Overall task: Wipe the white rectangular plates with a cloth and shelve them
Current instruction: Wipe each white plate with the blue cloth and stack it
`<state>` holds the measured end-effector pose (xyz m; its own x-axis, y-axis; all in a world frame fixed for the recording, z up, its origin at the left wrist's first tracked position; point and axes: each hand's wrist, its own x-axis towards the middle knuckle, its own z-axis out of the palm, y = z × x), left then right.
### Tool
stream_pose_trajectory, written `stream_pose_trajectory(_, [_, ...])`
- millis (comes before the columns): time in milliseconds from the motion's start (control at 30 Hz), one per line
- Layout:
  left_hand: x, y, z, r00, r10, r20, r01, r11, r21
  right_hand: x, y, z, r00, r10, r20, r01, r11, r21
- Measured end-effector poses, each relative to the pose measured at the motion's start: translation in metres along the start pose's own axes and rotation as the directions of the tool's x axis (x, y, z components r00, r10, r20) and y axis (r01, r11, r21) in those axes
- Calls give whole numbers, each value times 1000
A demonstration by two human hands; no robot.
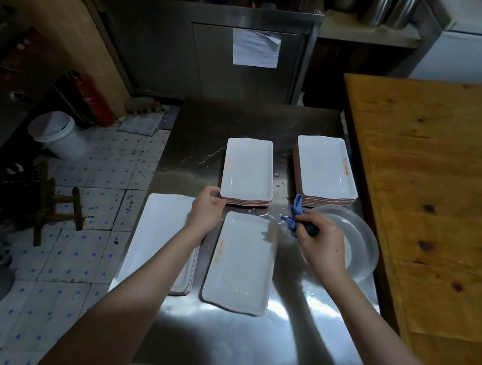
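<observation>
White rectangular plates lie on a steel table (224, 342). A single plate (240, 264) sits in front of me. Behind it is a middle stack (247, 170), at the back right another stack (325, 167), and at the near left a third stack (157, 233) partly under my left forearm. My left hand (205, 208) has its fingers curled at the near left corner of the middle stack, touching its edge. My right hand (321, 241) grips a bunched blue cloth (295, 216) just right of the single plate.
A clear round plastic basin (357, 246) sits under my right hand at the table's right edge. A wooden table (431, 194) adjoins on the right. A steel cabinet (214, 53) stands behind. On the tiled floor at left are a white bucket (56, 134) and a wooden stool (55, 204).
</observation>
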<state>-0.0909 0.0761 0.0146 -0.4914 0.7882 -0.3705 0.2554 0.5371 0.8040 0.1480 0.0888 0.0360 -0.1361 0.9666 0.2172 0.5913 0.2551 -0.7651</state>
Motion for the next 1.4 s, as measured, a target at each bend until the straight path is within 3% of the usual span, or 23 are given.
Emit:
stream_pose_trajectory(200, [47, 11, 8, 999, -35, -18, 35, 999, 16, 24, 9, 7, 1000, 9, 23, -10, 1000, 28])
stream_pose_trajectory(400, [85, 15, 20, 1000, -28, 8, 26, 977, 212, 32, 19, 9, 998, 57, 2, -57, 997, 48])
stream_pose_trajectory(600, [98, 5, 18, 999, -13, -35, 22, 963, 270, 34, 29, 10, 999, 48, 0, -48, 998, 41])
stream_pose_trajectory(667, [98, 5, 14, 997, -17, -80, 35, 973, 229, 35, 29, 11, 998, 54, 12, -55, 998, 45])
stream_pose_trajectory(800, [94, 2, 2, 992, -96, -78, 90, 993, -77, 37, 26, 13, 999, 37, 17, -37, 998, 46])
stream_pose_trajectory(933, [86, 1, -12, 991, -109, -72, 91, 971, -223, 38, 24, 12, 999, 49, 13, -49, 997, 57])
stream_pose_trajectory(1400, [-4, 34, -22, 999, 10, 48, 5, 951, -308, 15, 11, -26, 995, 9, -99, 1, 994, 105])
